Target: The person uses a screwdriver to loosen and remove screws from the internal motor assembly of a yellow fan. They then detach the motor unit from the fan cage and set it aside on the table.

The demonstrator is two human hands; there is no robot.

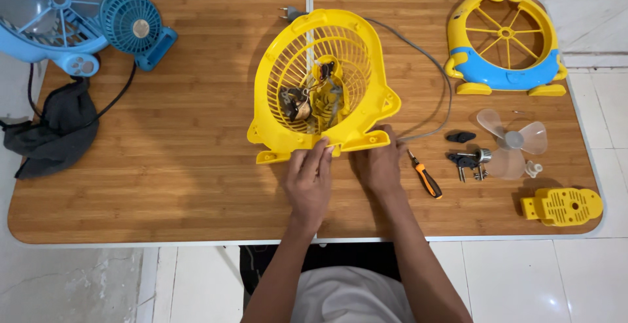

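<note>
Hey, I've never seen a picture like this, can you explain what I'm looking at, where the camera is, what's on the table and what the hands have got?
There is one picture, taken by a camera worn on a person's head, looking down at their two bare hands over a wooden table. The left hand and the right hand grip the lower edge of a yellow plastic fan housing with a grille, with wires showing inside. A grey cord runs from it. Right of the hands lie an orange-handled screwdriver, a clear fan blade, small dark parts, a yellow perforated cover and a yellow-and-blue fan front. At far left are blue fans and a dark cloth.
</note>
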